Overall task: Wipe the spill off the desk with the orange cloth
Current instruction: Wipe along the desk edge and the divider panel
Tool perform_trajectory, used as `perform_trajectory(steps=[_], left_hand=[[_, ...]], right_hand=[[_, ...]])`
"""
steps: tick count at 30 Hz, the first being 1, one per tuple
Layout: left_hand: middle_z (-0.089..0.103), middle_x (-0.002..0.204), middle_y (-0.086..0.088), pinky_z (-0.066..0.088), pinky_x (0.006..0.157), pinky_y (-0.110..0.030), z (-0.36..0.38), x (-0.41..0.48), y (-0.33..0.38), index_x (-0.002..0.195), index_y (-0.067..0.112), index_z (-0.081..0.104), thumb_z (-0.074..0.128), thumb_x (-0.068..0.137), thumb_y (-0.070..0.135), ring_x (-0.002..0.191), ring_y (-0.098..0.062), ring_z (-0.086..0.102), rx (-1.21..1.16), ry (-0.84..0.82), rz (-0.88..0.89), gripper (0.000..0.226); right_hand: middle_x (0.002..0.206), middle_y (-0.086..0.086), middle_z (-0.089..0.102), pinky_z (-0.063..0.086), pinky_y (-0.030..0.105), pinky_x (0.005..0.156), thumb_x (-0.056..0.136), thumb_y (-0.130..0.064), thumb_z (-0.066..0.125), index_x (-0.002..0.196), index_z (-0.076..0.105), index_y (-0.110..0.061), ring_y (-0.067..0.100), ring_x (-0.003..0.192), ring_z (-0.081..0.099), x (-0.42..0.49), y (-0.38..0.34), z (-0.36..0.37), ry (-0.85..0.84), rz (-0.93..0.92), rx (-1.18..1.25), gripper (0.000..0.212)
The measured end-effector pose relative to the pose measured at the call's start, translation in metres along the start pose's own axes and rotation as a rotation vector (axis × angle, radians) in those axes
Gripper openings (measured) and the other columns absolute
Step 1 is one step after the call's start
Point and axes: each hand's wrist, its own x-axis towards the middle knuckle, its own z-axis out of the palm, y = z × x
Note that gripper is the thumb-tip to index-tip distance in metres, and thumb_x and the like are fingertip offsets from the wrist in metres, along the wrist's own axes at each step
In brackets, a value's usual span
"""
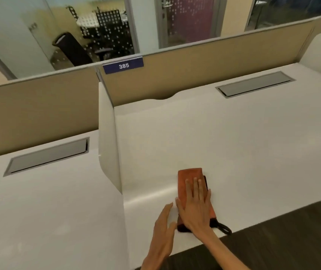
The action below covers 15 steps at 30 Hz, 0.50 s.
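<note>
- The white desk (233, 145) fills the view; no spill can be made out on its surface.
- The orange cloth (189, 177), folded into a strip, lies near the desk's front edge, its long axis running from that edge toward the back.
- The right hand (194, 205) lies flat on the cloth, fingers spread, hiding its middle.
- The left hand (164, 228) rests open just left of the cloth.
- A black loop (222, 228) pokes out at the cloth's near end.
</note>
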Motion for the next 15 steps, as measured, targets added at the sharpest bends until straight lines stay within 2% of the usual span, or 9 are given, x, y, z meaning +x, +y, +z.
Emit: perform_trajectory(steps=[1, 3, 6, 9, 12, 15], left_hand=[[0.039, 0.155, 0.008, 0.028, 0.120, -0.025, -0.007, 0.002, -0.008, 0.145, 0.031, 0.036, 0.047, 0.103, 0.031, 0.142, -0.010, 0.037, 0.105, 0.056, 0.014, 0.044], [0.030, 0.160, 0.003, 0.018, 0.124, -0.031, -0.019, 0.010, -0.017, 0.150, 0.025, 0.032, 0.047, 0.103, 0.021, 0.147, -0.011, 0.028, 0.292, 0.161, 0.073, 0.049], [0.021, 0.163, 0.004, 0.006, 0.126, -0.031, -0.032, 0.025, -0.021, 0.153, 0.022, 0.030, 0.045, 0.102, 0.033, 0.152, -0.011, 0.014, 0.496, 0.320, 0.117, 0.054], [0.005, 0.166, 0.003, -0.008, 0.125, -0.032, -0.042, 0.042, -0.024, 0.157, 0.017, 0.016, 0.036, 0.103, 0.043, 0.153, -0.010, -0.005, 0.633, 0.353, 0.115, 0.064], [-0.005, 0.166, 0.000, -0.012, 0.125, -0.037, -0.047, 0.055, -0.034, 0.157, 0.013, 0.002, 0.028, 0.103, 0.048, 0.151, -0.010, -0.015, 0.717, 0.328, 0.092, 0.070], [-0.002, 0.166, -0.002, -0.014, 0.124, -0.038, -0.045, 0.059, -0.042, 0.155, 0.011, -0.004, 0.006, 0.095, 0.059, 0.152, -0.011, -0.012, 0.798, 0.339, 0.093, 0.078]], right_hand=[[0.164, 0.011, -0.002, -0.004, 0.053, 0.123, 0.094, -0.066, 0.009, 0.157, -0.001, -0.018, 0.029, 0.153, -0.003, 0.000, 0.000, 0.002, 0.013, -0.005, -0.007, 0.080], [0.164, 0.009, -0.004, -0.004, 0.053, 0.122, 0.093, -0.068, 0.012, 0.156, -0.001, -0.021, 0.029, 0.152, -0.004, 0.010, 0.003, 0.003, 0.010, -0.039, -0.017, 0.080], [0.166, 0.004, 0.001, -0.008, 0.050, 0.122, 0.094, -0.067, 0.024, 0.157, 0.004, -0.027, 0.024, 0.153, -0.006, 0.039, 0.013, -0.005, -0.005, -0.161, -0.051, 0.077], [0.166, 0.002, -0.004, -0.012, 0.049, 0.120, 0.096, -0.062, 0.030, 0.156, 0.000, -0.033, 0.022, 0.152, -0.011, 0.061, 0.014, -0.016, -0.054, -0.185, -0.070, 0.073], [0.164, 0.004, 0.009, -0.003, 0.047, 0.122, 0.098, -0.056, 0.033, 0.157, 0.011, -0.030, 0.027, 0.152, 0.006, 0.039, 0.007, -0.008, -0.003, -0.220, -0.029, 0.067], [0.163, -0.002, 0.018, 0.009, 0.044, 0.118, 0.100, -0.053, 0.029, 0.156, 0.017, -0.036, 0.022, 0.151, 0.018, -0.005, 0.026, 0.009, -0.006, -0.338, -0.006, 0.060]])
